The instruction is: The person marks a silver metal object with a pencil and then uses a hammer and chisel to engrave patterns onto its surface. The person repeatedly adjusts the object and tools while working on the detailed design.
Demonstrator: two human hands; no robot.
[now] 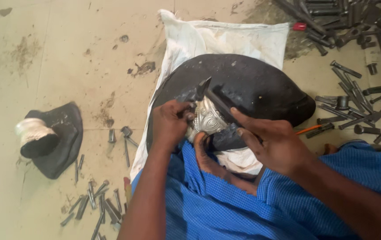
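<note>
Left hand (169, 122) clenched around a small punch (189, 111), tip pressed on embossed silver metal piece (208, 119) at near edge of black dome-shaped block (252, 84). Right hand (272, 142) gripping dark hammer (215, 100), head just above piece. Loose steel punches (355, 98) scattered on floor (66, 66) at right.

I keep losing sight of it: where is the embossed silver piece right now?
In the head view, centre: the silver piece lies on the black mound, between the left hand and right hand.

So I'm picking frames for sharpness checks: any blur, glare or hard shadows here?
Head view: light is soft and even, with no hard shadows; the embossed silver piece glints mildly; the left hand and right hand look slightly soft; the steel punches at the right edge stay fairly crisp.
</note>
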